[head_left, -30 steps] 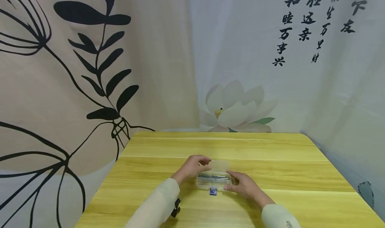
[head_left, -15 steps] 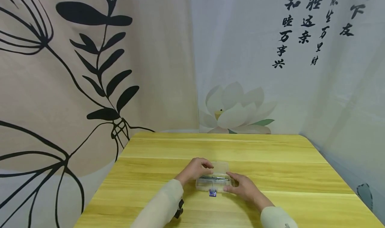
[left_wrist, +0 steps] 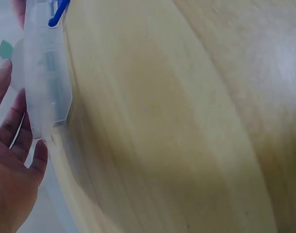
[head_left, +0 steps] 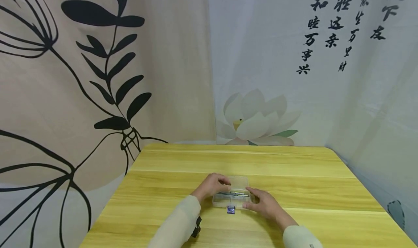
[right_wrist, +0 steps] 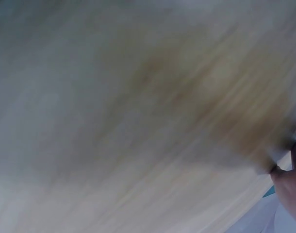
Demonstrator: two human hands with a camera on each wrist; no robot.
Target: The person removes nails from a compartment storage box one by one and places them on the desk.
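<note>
Clear box (head_left: pixel 220 201) sat on the desk (head_left: pixel 163 190), about midway between left and right edges, well apart from both and from the far edge. Near edge was out of view. Long side ran roughly parallel to the far edge.

Lid (head_left: pixel 240 182) was open, on the far-edge side of the box; its exact tilt couldn't be told. Thin dark rods (head_left: pixel 240 195) lay lengthwise in the far part of the box, bunched close; count unclear. Blue latch (head_left: pixel 230 210) stuck out from the middle of the near side.

Right hand (head_left: pixel 263 200) gripped the right end of the box, thumb at the near right corner, fingers at the far right one. Right wrist view was mostly motion blur and added little.

Left hand (head_left: pixel 211 185) was at the box's left end, by the lid. Fingers were loosely bent and apart, thumb standing off from them, nothing seen pinched. Contact with the lid couldn't be confirmed.

Both arms wore pale sleeves (head_left: pixel 177 220); a black device (head_left: pixel 196 227) showed under the left wrist. Past the far edge hung pale cloth (head_left: pixel 176 59), printed with dark leaves (head_left: pixel 114 124), a white lotus (head_left: pixel 261 117) and black lettering (head_left: pixel 309 39).
</note>
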